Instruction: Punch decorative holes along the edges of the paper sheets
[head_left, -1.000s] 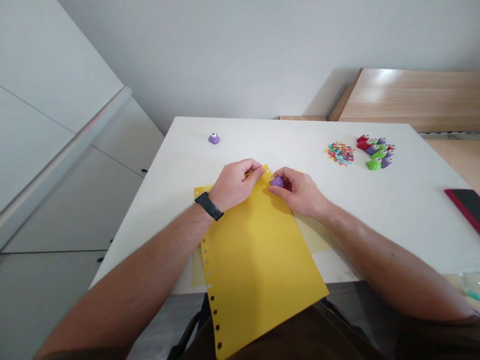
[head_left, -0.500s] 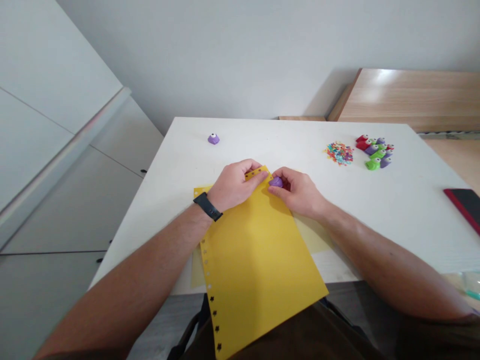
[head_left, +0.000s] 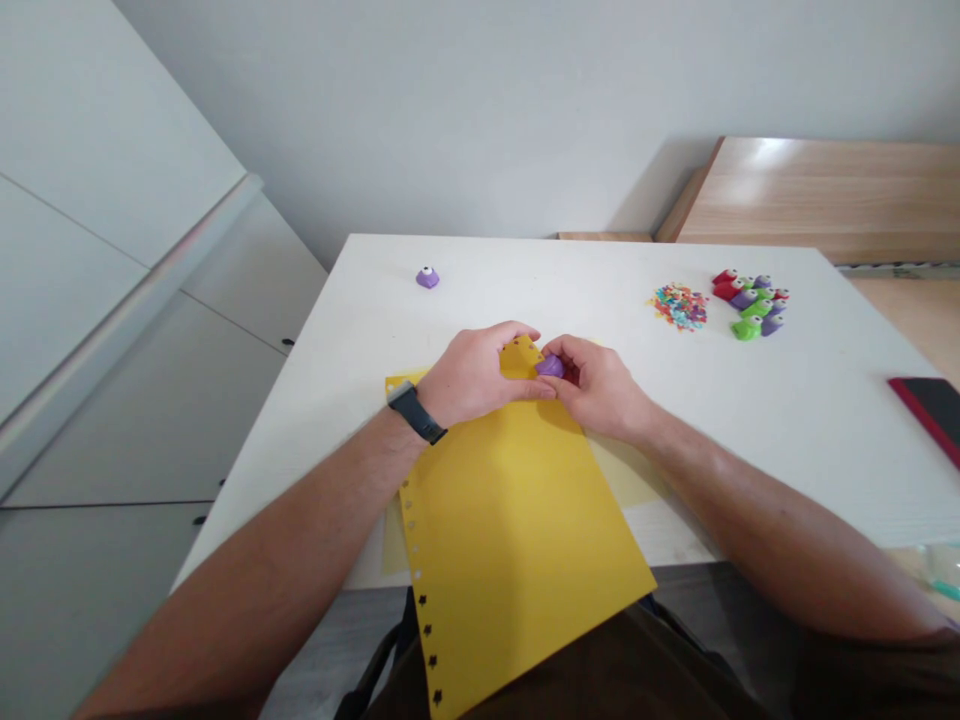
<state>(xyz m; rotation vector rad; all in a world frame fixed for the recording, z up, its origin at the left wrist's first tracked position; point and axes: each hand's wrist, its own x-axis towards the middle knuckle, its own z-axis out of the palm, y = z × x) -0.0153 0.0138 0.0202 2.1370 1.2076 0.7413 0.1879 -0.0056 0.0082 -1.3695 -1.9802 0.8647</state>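
Since a second ago my left hand has slid rightward along the top of the yellow sheet, so its thumb now reaches toward the purple punch and my two hands nearly meet; the sheet's far corner has lifted a little between them. My right hand has barely shifted.

My left hand is curled loosely over the sheet's upper edge, fingers bent down onto the paper and pinning it against the white table; a dark band sits on that wrist. My right hand is closed around the purple punch, thumb and fingertips pinching it at the sheet's top edge, just beside the row of small holes there. Whether the paper is inside the punch's slot I cannot tell, since my fingers cover it.

The yellow sheet lies slantwise in front of me, its near end hanging over the table edge toward my lap, with a line of star-shaped holes down its left margin. A paler sheet lies under it.

Well apart, another purple punch stands alone at the far left of the table. At the far right, a heap of coloured paper bits lies just beside a cluster of red, green and purple punches. A red-edged dark object rests at the right edge.
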